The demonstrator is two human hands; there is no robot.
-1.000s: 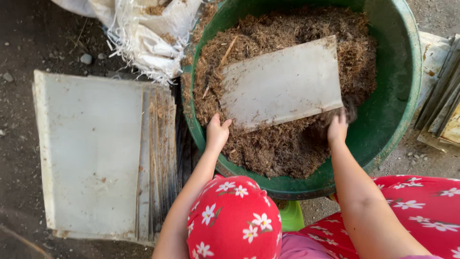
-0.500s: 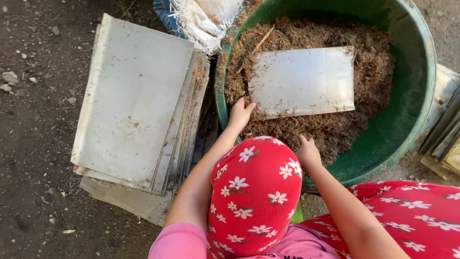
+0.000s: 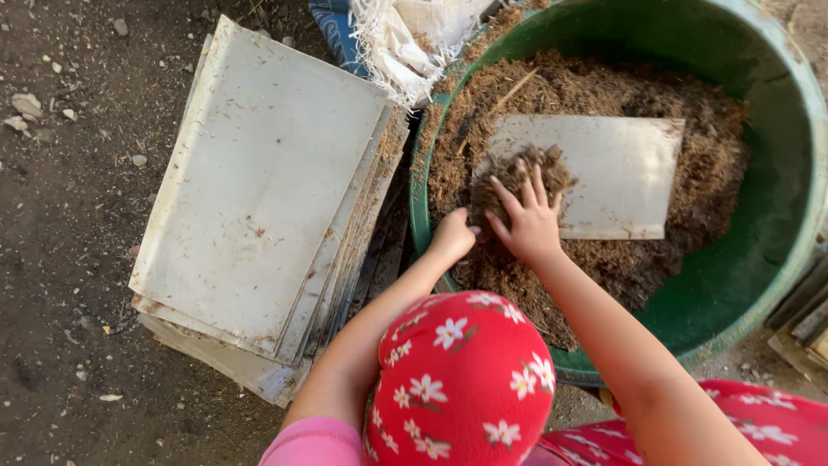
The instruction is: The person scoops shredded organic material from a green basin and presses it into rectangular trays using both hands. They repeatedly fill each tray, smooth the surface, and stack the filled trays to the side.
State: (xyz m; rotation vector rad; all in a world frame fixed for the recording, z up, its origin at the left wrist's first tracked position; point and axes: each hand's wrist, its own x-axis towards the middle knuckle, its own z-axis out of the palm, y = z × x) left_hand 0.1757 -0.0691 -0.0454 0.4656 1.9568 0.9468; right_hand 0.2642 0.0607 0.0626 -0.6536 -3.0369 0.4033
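A big green tub [image 3: 763, 285] holds brown fibrous material [image 3: 604, 91]. On that material lies a pale flat rectangular sheet [image 3: 617, 177]. My right hand [image 3: 526, 220] rests with fingers spread on a clump of the fibre [image 3: 517, 168] at the sheet's left end. My left hand [image 3: 453, 235] sits just left of it, near the tub's rim. Its fingers are curled down into the fibre, and what they hold is hidden. A knee in red floral cloth [image 3: 461, 380] is below both arms.
A stack of several similar pale sheets [image 3: 259, 190] lies on the dirt ground left of the tub. A frayed white sack [image 3: 414, 34] and blue cloth [image 3: 332, 26] lie at the top. Wooden pieces [image 3: 802, 332] stand at the right edge.
My right hand has moved from the tub's near rim up onto the sheet's left end, and a clump of fibre now lies there. My left hand stayed at the near left.
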